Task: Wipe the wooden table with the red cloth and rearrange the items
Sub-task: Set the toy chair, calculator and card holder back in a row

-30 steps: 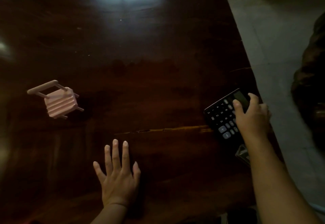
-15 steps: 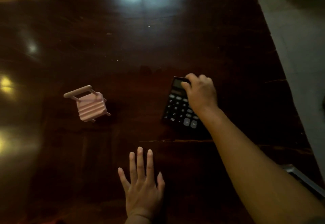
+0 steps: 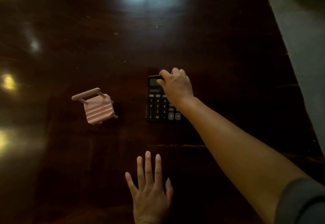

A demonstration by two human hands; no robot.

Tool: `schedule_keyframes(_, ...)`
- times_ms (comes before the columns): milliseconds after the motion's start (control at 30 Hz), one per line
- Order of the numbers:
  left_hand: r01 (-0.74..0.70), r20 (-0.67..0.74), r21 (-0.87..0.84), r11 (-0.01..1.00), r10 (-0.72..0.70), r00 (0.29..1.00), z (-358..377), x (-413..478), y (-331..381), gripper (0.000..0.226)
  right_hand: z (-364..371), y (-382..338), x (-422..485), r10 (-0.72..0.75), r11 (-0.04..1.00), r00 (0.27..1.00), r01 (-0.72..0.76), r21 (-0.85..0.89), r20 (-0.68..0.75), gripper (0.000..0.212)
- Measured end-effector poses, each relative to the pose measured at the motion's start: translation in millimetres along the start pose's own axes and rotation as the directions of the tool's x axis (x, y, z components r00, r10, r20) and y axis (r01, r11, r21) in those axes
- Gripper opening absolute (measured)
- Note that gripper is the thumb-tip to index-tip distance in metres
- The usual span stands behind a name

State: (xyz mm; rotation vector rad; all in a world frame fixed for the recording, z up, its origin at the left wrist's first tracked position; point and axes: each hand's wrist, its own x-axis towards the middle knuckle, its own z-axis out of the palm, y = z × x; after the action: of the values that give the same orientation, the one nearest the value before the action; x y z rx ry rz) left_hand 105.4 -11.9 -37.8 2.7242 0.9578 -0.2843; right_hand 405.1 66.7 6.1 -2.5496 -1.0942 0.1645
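Observation:
A black calculator lies flat near the middle of the dark wooden table, keys facing me. My right hand grips its top right corner, fingers curled over the display edge. A small pink suitcase-shaped item with a raised handle stands to the calculator's left. My left hand rests flat on the table near the front edge, fingers spread, holding nothing. No red cloth is in view.
The table's right edge runs diagonally, with grey floor beyond it. A crack in the wood crosses in front of the calculator. Bright light reflections lie on the far and left parts of the table.
My right hand has carried the calculator from the table's right edge to the middle and set it down straight beside the pink item. My left hand stayed flat on the table.

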Motion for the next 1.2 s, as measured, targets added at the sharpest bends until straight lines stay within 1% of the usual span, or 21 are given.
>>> schedule_keyframes(67, 0.001, 0.002, -0.002, 1.000, -0.001, 1.000, 0, 0, -1, 0.077, -3, 0, -3, 0.013, 0.999, 1.000, -0.013, 0.034, -0.003, 0.033)
schedule_keyframes(167, -0.002, 0.001, -0.012, 1.000, 0.002, 1.000, 1, 0, 0, 0.076, -13, 6, -24, 0.056, 0.993, 0.998, -0.054, 0.108, -0.017, 0.050)
schedule_keyframes(233, -0.004, -0.002, -0.014, 1.000, 0.004, 1.000, 1, -1, -1, 0.075, -24, 17, -50, 0.104, 0.987, 0.994, -0.099, 0.124, -0.030, 0.058)
schedule_keyframes(367, 0.005, 0.005, -0.013, 1.000, -0.005, 1.000, 1, -3, 0, 0.074, -53, 54, -119, 0.199, 0.977, 0.978, -0.194, 0.087, -0.056, 0.060)
schedule_keyframes(500, 0.034, 0.004, -0.012, 0.999, -0.034, 0.999, 1, -3, 1, 0.072, -80, 99, -194, 0.340, 0.940, 0.940, -0.340, 0.037, -0.005, 0.060)
schedule_keyframes(600, 0.043, 0.001, -0.014, 0.999, -0.043, 0.999, 1, -3, 2, 0.070, -94, 129, -245, 0.479, 0.876, 0.877, -0.480, 0.045, 0.021, 0.060)
schedule_keyframes(667, 0.046, -0.003, -0.021, 0.999, -0.046, 0.999, 0, -4, 3, 0.070, -101, 145, -276, 0.559, 0.829, 0.829, -0.559, 0.011, 0.007, 0.061)
schedule_keyframes(767, 0.047, -0.010, -0.022, 0.999, -0.047, 0.999, -1, -3, 2, 0.070, -107, 167, -320, 0.638, 0.769, 0.770, -0.638, -0.043, -0.005, 0.062)
schedule_keyframes(867, 0.042, -0.017, -0.029, 0.999, -0.042, 0.999, -1, -4, 3, 0.070, -107, 186, -357, 0.719, 0.695, 0.694, -0.715, -0.078, 0.037, 0.064)
schedule_keyframes(933, 0.044, -0.018, -0.025, 0.999, -0.044, 0.999, -2, -4, 4, 0.070, -104, 191, -372, 0.774, 0.634, 0.631, -0.771, -0.059, 0.053, 0.064)
schedule_keyframes(967, 0.045, -0.015, -0.024, 0.999, -0.046, 0.999, -2, -4, 4, 0.070, -102, 192, -376, 0.788, 0.615, 0.613, -0.788, -0.027, 0.052, 0.063)
schedule_keyframes(1000, 0.048, -0.011, -0.023, 0.999, -0.048, 0.999, -2, -4, 4, 0.070, -101, 191, -378, 0.789, 0.612, 0.612, -0.791, 0.013, 0.047, 0.059)
schedule_keyframes(1100, 0.046, 0.002, -0.019, 0.999, -0.046, 0.999, -2, -4, 3, 0.071, -99, 188, -376, 0.767, 0.633, 0.640, -0.764, 0.123, 0.031, 0.051)
schedule_keyframes(1200, 0.043, 0.012, -0.014, 0.999, -0.043, 0.999, -3, -4, 4, 0.072, -102, 185, -356, 0.698, 0.704, 0.716, -0.689, 0.172, 0.010, 0.048)
